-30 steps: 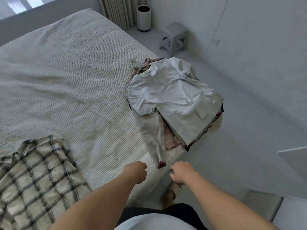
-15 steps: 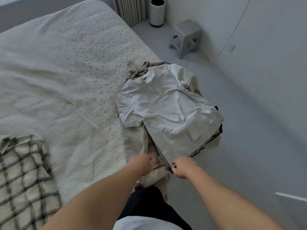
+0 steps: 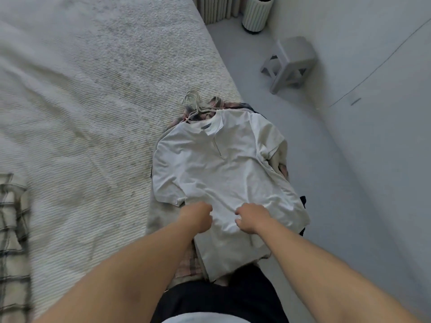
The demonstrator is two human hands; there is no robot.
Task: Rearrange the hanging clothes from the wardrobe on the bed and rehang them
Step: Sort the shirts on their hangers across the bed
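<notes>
Head view: white shirt (image 3: 219, 173) hides the pile; both hands' fingers unclear.

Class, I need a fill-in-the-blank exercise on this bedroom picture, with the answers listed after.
1. The white polo shirt lies on ____ of a pile of clothes at the bed's edge.
2. Both hands, the left hand and right hand, rest on the ____ shirt.
3. The grey stool stands on the ____.
4. The hangers' hooks poke out past the shirt's ____.

Answers: top; white; floor; collar
</notes>
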